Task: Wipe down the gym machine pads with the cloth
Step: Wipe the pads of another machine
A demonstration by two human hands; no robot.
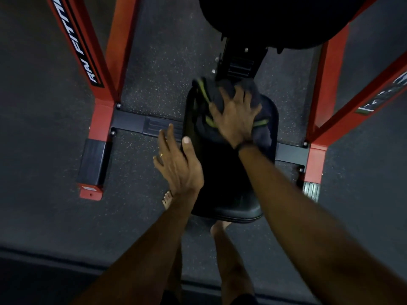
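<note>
A black seat pad (222, 179) of the gym machine lies below me in the middle of the view. A dark cloth with green stripes (220, 95) is spread over the pad's far end. My right hand (235, 115) presses on the cloth with spread fingers, and both look motion-blurred. My left hand (178, 164) rests against the pad's left edge, fingers straight and thumb on top. A larger black back pad (275, 20) fills the top of the view.
Red frame legs stand to the left (103, 89) and right (326, 100), joined by a black crossbar (136, 124) under the seat. Speckled rubber floor (55, 216) lies all around. My bare feet (167, 200) are under the pad's near end.
</note>
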